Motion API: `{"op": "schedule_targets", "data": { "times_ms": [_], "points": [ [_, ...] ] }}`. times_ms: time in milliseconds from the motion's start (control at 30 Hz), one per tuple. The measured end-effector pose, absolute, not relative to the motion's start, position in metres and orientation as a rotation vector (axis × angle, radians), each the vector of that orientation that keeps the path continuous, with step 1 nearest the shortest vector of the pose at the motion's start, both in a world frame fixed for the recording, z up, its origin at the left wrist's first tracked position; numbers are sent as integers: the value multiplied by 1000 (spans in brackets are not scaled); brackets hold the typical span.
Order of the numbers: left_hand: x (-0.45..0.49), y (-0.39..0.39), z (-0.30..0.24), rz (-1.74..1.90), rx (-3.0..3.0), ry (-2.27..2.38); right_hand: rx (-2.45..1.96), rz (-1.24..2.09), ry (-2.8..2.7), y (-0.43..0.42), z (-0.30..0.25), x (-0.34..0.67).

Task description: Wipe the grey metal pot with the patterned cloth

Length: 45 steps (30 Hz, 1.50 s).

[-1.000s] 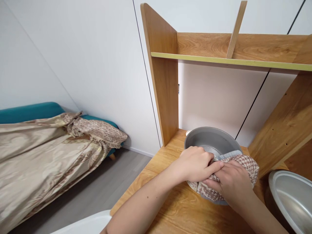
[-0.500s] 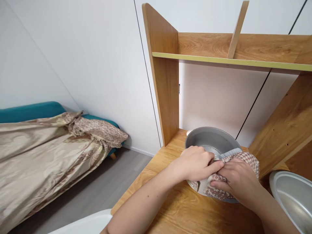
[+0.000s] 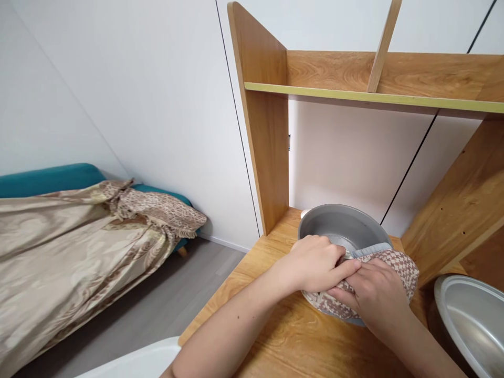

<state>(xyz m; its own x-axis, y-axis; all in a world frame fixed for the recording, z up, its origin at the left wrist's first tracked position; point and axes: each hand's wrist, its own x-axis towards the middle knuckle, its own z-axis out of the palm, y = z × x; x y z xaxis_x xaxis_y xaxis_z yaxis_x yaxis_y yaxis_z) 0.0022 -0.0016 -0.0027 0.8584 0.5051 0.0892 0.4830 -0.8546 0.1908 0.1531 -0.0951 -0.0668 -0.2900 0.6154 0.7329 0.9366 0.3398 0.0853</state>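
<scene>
Head view: both hands on cloth at pan rim.
Left hand (image 3: 315, 262) and right hand (image 3: 374, 296) each closed on the brown-and-white houndstooth cloth (image 3: 397, 262), draped over the near rim of the round grey metal pan (image 3: 338, 223), at the wooden desk's (image 3: 283, 336) back-left corner.

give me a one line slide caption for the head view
Both hands, left hand and right hand, press a patterned cloth against a metal pan on a wooden desk.

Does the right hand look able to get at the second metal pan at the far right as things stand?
Probably yes: the right hand lies on the patterned cloth beside the second pan, with only bare wooden tabletop between them.
</scene>
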Motion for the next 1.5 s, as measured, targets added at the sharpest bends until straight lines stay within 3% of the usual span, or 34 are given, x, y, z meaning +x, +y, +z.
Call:
{"op": "schedule_targets", "data": {
  "times_ms": [433, 1133, 1500],
  "points": [
    [1, 0, 1, 192, 2883, 719, -1421, -411, -2368, -100, -51, 190],
    [1, -7, -6, 331, 2988, 589, -1339, -807, -1928, -93, -63, 141],
    [1, -5, 0, 227, 2929, 657, -1410, -483, -2309, -98, -52, 184]
  ]
}}
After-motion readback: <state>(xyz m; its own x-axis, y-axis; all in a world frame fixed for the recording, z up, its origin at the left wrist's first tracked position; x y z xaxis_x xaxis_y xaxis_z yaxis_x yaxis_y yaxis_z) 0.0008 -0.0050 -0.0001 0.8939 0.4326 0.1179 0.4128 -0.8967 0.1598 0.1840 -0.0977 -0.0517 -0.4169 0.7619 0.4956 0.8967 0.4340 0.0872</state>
